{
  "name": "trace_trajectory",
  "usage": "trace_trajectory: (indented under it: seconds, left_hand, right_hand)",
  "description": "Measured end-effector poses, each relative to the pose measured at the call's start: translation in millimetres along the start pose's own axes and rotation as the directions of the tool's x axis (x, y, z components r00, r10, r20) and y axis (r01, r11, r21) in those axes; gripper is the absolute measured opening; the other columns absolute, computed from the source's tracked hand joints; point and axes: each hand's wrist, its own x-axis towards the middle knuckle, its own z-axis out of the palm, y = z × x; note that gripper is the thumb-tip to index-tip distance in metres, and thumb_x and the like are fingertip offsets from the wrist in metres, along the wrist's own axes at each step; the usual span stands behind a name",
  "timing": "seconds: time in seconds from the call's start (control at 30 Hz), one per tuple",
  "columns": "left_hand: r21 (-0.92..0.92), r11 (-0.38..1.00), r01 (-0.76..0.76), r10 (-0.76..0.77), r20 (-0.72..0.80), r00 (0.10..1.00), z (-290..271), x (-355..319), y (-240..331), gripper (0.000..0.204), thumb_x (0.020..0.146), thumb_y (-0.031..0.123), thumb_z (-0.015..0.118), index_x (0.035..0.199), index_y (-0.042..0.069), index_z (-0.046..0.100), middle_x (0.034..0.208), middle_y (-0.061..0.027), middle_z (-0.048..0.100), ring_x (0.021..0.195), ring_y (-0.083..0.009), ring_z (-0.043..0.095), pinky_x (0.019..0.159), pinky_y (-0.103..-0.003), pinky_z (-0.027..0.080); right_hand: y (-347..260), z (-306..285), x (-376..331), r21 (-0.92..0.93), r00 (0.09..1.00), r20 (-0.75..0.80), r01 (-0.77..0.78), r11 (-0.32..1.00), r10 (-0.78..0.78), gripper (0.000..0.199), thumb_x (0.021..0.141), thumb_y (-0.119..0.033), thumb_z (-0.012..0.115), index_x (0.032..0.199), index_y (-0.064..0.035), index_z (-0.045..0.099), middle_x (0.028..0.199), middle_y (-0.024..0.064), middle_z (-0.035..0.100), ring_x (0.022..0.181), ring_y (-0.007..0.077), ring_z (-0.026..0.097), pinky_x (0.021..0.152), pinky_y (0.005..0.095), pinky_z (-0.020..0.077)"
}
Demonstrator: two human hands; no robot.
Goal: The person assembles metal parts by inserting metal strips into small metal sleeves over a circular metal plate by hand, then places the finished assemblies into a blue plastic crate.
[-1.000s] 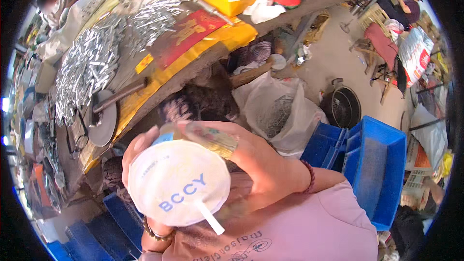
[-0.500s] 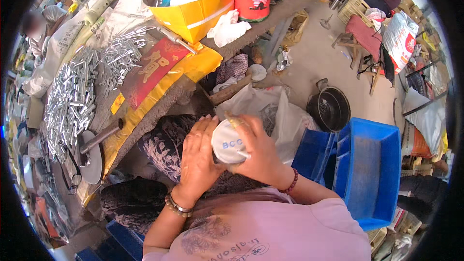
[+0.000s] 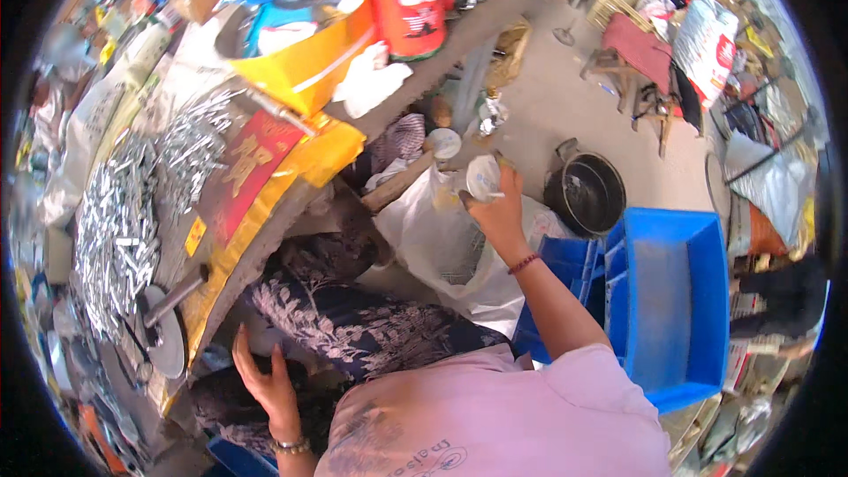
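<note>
My right hand [image 3: 500,216] stretches forward over a white plastic bag and grips a small cup [image 3: 483,178] with a round white top. The fingers wrap the cup's side, and its lower part is hidden. Beneath it the bag [image 3: 424,228] lies open, with greyish contents that I cannot make out. My left hand [image 3: 265,382] is held low near the workbench edge, fingers apart and holding nothing. My patterned trouser leg [image 3: 371,318] lies between the two hands.
On the bench at left lie heaps of metal rods [image 3: 115,230], a disc with a bar [image 3: 168,327], a yellow box [image 3: 309,71] and a red bucket [image 3: 406,0]. Right of my arm are a black pot [image 3: 586,194] and blue bins [image 3: 676,309]. Farther off stands a stool [image 3: 638,49].
My hands have parted. The right has carried the cup forward and right over the white bag; the left has let go and dropped back to the lower left. The view has shifted slightly.
</note>
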Motion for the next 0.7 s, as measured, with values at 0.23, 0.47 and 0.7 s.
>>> trace_trajectory:
  seconds: [0.23, 0.47, 0.7]
  left_hand:
    - [0.166, 0.986, 0.007, -0.044, 0.221, 0.974, 17.4, -59.2, -51.8, 0.067, 0.089, 0.0, 0.079, 0.152, -0.001, 0.055, 0.144, -0.0234, 0.063, 0.133, -0.0445, 0.059, 0.115, -0.051, 0.047]
    - [-0.179, 0.975, 0.13, -0.037, 0.447, 0.894, 76.2, -87.1, -76.6, 0.065, 0.087, -0.011, 0.067, 0.151, -0.004, 0.054, 0.149, -0.0244, 0.059, 0.131, -0.0395, 0.065, 0.115, -0.045, 0.051]
    - [-0.178, 0.842, 0.509, -0.336, 0.565, 0.754, 92.0, -93.1, -97.4, 0.05, 0.093, 0.005, 0.076, 0.141, -0.002, 0.066, 0.14, -0.0249, 0.071, 0.129, -0.0407, 0.069, 0.111, -0.048, 0.055]
  right_hand:
    - [9.0, 33.5, 73.1, 0.075, 0.968, -0.236, -0.065, 0.995, 0.081, 0.087, 0.073, -0.021, 0.094, 0.148, -0.0059, 0.052, 0.136, 0.0242, 0.053, 0.126, 0.0467, 0.058, 0.106, 0.0517, 0.0522]
    - [24.8, 82.3, 120.2, 0.14, 0.957, -0.29, 0.018, 0.99, 0.024, 0.086, 0.073, -0.015, 0.091, 0.149, -0.0073, 0.052, 0.139, 0.0232, 0.052, 0.129, 0.0465, 0.057, 0.108, 0.0514, 0.0521]
    - [24.3, 124.5, 155.0, 0.081, 0.993, -0.118, 0.036, 0.996, -0.027, 0.085, 0.074, -0.018, 0.09, 0.15, -0.0099, 0.054, 0.143, 0.0211, 0.051, 0.132, 0.0457, 0.057, 0.109, 0.0512, 0.0531]
